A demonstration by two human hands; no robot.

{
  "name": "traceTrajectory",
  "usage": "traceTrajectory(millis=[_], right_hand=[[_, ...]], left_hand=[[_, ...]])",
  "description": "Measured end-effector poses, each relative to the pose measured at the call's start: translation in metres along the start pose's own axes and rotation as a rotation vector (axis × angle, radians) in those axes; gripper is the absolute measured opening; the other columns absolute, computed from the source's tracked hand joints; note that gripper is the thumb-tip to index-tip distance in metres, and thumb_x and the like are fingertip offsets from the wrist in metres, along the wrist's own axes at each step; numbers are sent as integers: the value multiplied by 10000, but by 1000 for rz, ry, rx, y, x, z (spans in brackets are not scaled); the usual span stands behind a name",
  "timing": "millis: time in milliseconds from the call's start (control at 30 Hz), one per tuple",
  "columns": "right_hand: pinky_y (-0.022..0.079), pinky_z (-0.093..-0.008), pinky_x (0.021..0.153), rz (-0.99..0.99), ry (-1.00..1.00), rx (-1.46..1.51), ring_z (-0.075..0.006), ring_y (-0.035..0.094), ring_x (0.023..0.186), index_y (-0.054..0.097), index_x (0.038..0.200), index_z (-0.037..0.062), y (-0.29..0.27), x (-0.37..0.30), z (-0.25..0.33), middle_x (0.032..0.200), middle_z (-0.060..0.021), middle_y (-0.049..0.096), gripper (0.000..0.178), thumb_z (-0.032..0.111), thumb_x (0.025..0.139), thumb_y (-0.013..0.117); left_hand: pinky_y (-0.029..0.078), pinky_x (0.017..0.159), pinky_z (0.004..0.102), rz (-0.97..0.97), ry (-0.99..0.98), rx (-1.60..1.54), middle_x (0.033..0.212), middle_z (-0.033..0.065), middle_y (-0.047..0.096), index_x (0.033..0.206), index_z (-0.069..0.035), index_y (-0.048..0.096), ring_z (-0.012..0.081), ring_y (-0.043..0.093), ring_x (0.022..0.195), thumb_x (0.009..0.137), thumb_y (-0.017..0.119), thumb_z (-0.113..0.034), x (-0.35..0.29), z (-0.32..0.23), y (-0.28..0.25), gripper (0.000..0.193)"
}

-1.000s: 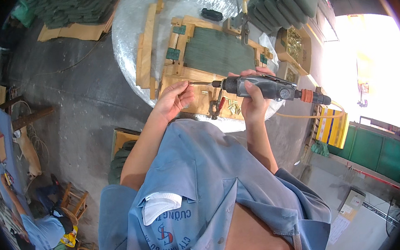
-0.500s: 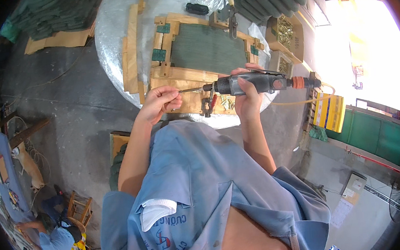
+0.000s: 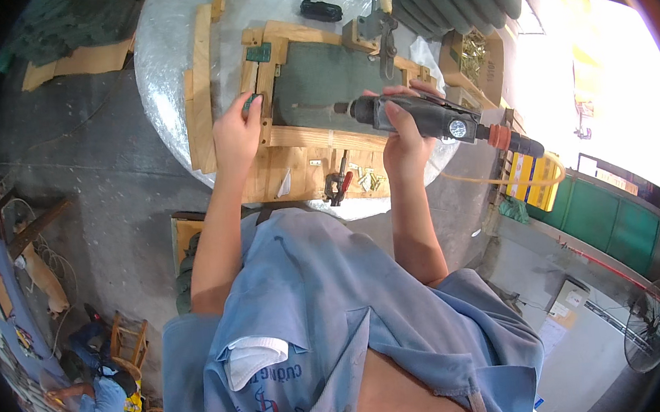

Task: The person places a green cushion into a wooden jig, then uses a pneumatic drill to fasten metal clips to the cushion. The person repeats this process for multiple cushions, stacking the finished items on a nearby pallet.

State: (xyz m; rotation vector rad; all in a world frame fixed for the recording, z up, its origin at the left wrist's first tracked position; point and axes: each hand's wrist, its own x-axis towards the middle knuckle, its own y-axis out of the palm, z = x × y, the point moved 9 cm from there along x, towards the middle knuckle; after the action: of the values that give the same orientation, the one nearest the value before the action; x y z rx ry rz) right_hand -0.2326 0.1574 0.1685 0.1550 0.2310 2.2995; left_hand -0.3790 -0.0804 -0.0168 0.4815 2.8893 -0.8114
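So we've got the right grip [image 3: 407,126] wrapped firmly round a black power driver [image 3: 444,118], thumb over the body and fingers curled behind, no gap to speak of. The bit [image 3: 310,104] looks blurry to us, but it points left across the dark green panel [image 3: 323,67], toward the left side of the wooden frame [image 3: 303,134]. We'd guess the driver is held sideways like that so its orange-ringed tail and yellowish hose [image 3: 546,178] trail off to the right, out of the way. Our left grip [image 3: 238,126] is at the frame's left rail, thumb and finger nearly together at the lower green block [image 3: 251,101]; honestly, we can't tell if it's pinching that or just resting on it. The panel lies flat inside the frame, and the rails probably keep it from sliding around. That yellow-handled clamp [image 3: 387,43] by its upper right corner is likely there to pin it down. It all sits on a round, plastic-wrapped worktop [image 3: 159,88], with the brass-coloured fittings [image 3: 371,181] loose beside the red-handled clamp [image 3: 336,184] on our side, presumably so they're easy to grab.
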Motion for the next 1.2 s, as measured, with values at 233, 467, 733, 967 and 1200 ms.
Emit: traceTrajectory(millis=[233, 467, 733, 967, 1200], right_hand=[[596, -420, 980, 69, -111, -115, -336, 752, 1103, 481, 1342, 9, 42, 47, -12, 1152, -169, 691, 587, 35, 870, 829], [581, -640, 1059, -22, -194, -195, -353, 711, 1107, 485, 1362, 49, 30, 61, -4, 1146, -190, 677, 576, -43, 858, 748], [582, -477, 1026, -87, -67, -132, -338, 731, 1124, 465, 1368, 25, 13, 66, -13, 1138, -172, 680, 614, -38, 851, 790], [595, -402, 971, 37, -65, -226, -273, 744, 1047, 493, 1319, -6, 51, 82, -48, 1108, -168, 711, 595, 61, 847, 848], [580, -349, 944, 60, -57, -270, -209, 725, 1004, 508, 1314, -4, 53, 90, -79, 1065, -148, 738, 642, 92, 806, 888]], left_hand=[[577, 756, 522, -91, 350, 276, 932, 144, 767, 1093, -100, 715, 399, 741, 885, 1058, 620, -359, 119, -84, 25, 278], [570, 767, 498, 72, 748, 396, 900, 156, 747, 997, -97, 674, 384, 732, 912, 1059, 608, -282, 177, -111, 130, 206], [541, 700, 556, 167, 830, 388, 808, 191, 713, 1030, -79, 588, 428, 701, 805, 1099, 563, -311, 180, -99, 157, 243], [536, 649, 553, 250, 1080, 370, 763, 173, 714, 1047, -104, 607, 429, 697, 732, 1098, 556, -383, 196, -106, 165, 289], [567, 660, 543, 310, 1025, 465, 770, 165, 751, 916, -96, 716, 407, 723, 672, 998, 613, -329, 198, -97, 180, 267]])
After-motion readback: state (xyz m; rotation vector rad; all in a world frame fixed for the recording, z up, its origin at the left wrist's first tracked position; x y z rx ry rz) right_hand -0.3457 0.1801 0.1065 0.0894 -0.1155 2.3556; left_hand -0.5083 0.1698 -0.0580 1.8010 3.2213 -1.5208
